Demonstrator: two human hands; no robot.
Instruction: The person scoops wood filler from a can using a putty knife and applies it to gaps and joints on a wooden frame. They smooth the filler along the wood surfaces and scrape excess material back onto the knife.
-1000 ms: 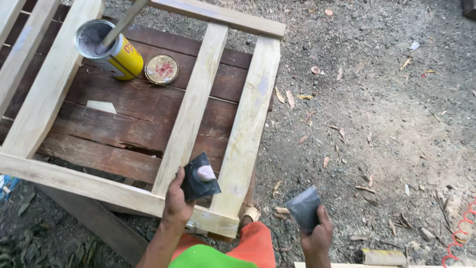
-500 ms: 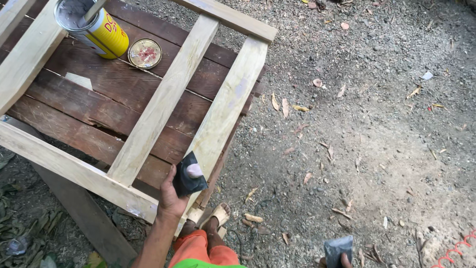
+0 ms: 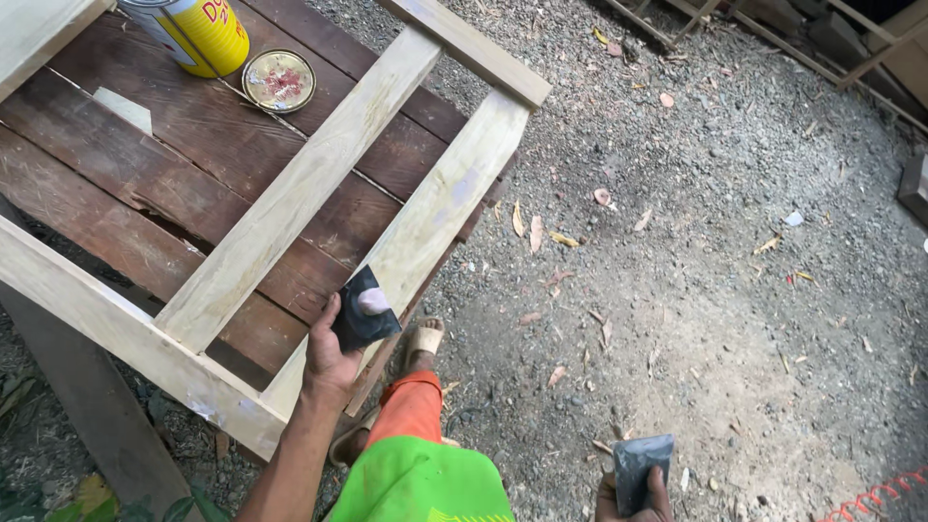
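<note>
Two Hands, Two Dark Scrapers

Two hands showed at the bottom of the view, each gripping a dark flat scraper. The left hand (image 3: 331, 360) had its fingers and thumb closed around the lower end of the left scraper (image 3: 363, 307), a dark trapezoid blade with a pale lump of paste on its face. That blade lay over the near end of the frame (image 3: 290, 208), a pale wooden frame of light slats, at the rail closest to the gravel. The right hand (image 3: 633, 498) sat low at the picture's edge, well apart from the frame, fingers pressed on the bottom of the right scraper (image 3: 641, 462), whose grey blade pointed upward over the ground (only the fingertips showed, the rest being cut off by the frame edge).

Dark reddish boards (image 3: 193, 164) lay under the pale slats, forming a bench top. At the far corner stood a yellow can (image 3: 198, 34), partly out of view, and just beside it lay a round lid (image 3: 278, 80), its inner face gold with a reddish smear. A small pale patch (image 3: 126, 108) marked one board near the can.

Below the frame, a sandalled foot (image 3: 423, 338) rested on the gravel (image 3: 696, 290), beside an orange trouser leg (image 3: 411, 411) and a green shirt (image 3: 425, 483). Dry leaves lay scattered over the ground, and an orange cord (image 3: 884, 488) ran across the lower right corner.
</note>
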